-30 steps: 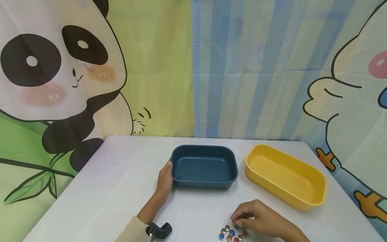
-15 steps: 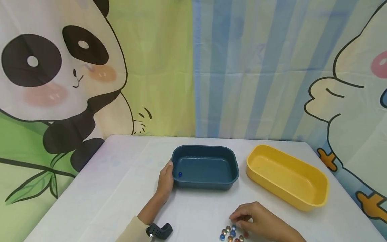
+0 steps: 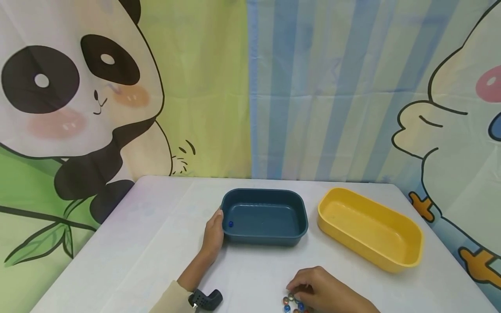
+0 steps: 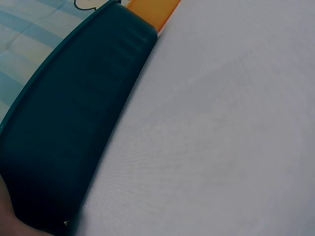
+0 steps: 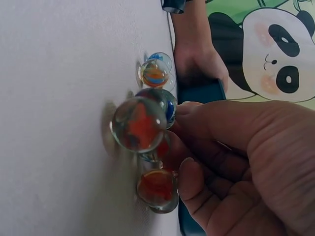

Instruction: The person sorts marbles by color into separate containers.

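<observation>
Now, left hand [image 3: 213,234] at blue tray's [image 3: 266,240] left end; grip or press, cannot tell. Tray mouth up, long axis running rightward from that hand. Blue marble [image 3: 231,224] inside, beside it. Right hand [image 3: 321,287], fingers bent, just shifted leftward over marble cluster [image 3: 287,308]; pinch unclear, picking seemingly unfinished. Marbles round, pointing nowhere.

The right hand [image 5: 253,162], fingers bent, is just beside a cluster of round clear glass marbles [image 5: 150,128] with red, orange and blue swirls on a white tabletop [image 5: 64,118], and beyond that cluster the left hand [image 5: 199,56] touches a dark teal plastic tray [image 5: 203,92] before a panda-printed fabric backdrop [image 5: 256,49].
</observation>
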A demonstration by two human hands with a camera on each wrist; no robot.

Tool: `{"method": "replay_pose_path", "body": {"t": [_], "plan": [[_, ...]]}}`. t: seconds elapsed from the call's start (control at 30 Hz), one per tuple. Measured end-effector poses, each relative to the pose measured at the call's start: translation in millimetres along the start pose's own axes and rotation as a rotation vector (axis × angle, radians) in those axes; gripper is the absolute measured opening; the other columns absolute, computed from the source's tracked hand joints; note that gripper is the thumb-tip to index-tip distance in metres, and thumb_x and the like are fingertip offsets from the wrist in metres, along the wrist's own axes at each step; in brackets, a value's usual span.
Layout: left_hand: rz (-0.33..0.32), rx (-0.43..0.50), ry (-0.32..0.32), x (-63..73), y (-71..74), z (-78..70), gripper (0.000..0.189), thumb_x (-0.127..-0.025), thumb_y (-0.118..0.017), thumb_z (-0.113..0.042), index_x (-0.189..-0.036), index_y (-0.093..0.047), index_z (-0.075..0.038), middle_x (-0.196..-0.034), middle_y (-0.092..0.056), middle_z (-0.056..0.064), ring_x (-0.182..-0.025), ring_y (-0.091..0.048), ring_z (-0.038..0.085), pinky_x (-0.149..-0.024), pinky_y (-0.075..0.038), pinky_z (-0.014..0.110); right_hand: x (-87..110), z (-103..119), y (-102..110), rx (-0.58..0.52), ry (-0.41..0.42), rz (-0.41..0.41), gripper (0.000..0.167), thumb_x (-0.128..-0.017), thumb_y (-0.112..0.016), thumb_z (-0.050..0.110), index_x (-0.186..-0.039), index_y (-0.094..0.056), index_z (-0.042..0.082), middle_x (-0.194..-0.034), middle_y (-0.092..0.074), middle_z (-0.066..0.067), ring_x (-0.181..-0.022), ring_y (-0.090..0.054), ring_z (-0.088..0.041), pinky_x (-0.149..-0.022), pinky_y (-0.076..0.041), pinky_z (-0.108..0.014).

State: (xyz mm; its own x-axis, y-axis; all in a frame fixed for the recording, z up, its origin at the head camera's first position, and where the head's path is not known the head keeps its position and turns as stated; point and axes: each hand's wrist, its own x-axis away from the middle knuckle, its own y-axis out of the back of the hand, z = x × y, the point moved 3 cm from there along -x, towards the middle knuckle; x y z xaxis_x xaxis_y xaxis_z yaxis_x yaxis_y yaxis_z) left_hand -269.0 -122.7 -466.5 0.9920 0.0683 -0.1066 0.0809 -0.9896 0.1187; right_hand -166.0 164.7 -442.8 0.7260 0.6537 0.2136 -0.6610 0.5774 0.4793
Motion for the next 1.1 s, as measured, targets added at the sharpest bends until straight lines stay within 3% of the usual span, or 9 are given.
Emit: {"method": "replay_pose_path", "body": {"t": [0.23, 0.43, 0.83, 1.1], "plan": [[-0.016, -0.001, 0.0, -3.7, -1.6, 12.0, 0.055, -0.108, -0.025, -0.033, -0.151, -0.026, 0.001, -0.157, -0.026, 0.011, -0.145, -0.019, 0.025, -0.117, -0.017, 0.043, 1.7, -2.3, 0.4, -0.018, -0.037, 0.012, 0.019, -0.09, -0.067, 0.004, -0.1, -0.075, 0.019, -0.092, -0.068, 0.012, -0.076, -0.061, -0.01, -0.075, -0.055, -0.021], [-0.004, -0.001, -0.001, -2.5, -2.0, 9.0, 0.054, -0.108, -0.024, -0.031, -0.152, -0.024, 0.0, -0.157, -0.025, 0.01, -0.145, -0.018, 0.025, -0.117, -0.018, 0.042, 3.6, -3.3, -1.0, -0.057, -0.063, 0.038, 0.022, -0.088, -0.069, 0.003, -0.104, -0.074, 0.019, -0.094, -0.068, 0.01, -0.078, -0.062, -0.012, -0.076, -0.056, -0.023], [-0.014, -0.009, -0.004, -5.2, 1.6, 8.1, 0.054, -0.108, -0.023, -0.032, -0.152, -0.025, -0.001, -0.157, -0.025, 0.008, -0.145, -0.018, 0.023, -0.118, -0.017, 0.04, 0.3, 0.9, -2.6, 0.005, -0.019, 0.016, 0.023, -0.089, -0.066, 0.001, -0.097, -0.074, 0.02, -0.088, -0.067, 0.012, -0.069, -0.06, -0.009, -0.064, -0.055, -0.023], [-0.014, -0.004, -0.013, -3.5, 0.0, 6.8, 0.054, -0.108, -0.023, -0.031, -0.151, -0.026, 0.001, -0.157, -0.026, 0.009, -0.145, -0.02, 0.023, -0.117, -0.018, 0.04, 3.4, 1.9, 2.5, 0.029, -0.034, -0.027, 0.017, -0.09, -0.068, 0.008, -0.093, -0.075, 0.023, -0.088, -0.065, 0.01, -0.073, -0.061, -0.01, -0.067, -0.056, -0.022]]}}
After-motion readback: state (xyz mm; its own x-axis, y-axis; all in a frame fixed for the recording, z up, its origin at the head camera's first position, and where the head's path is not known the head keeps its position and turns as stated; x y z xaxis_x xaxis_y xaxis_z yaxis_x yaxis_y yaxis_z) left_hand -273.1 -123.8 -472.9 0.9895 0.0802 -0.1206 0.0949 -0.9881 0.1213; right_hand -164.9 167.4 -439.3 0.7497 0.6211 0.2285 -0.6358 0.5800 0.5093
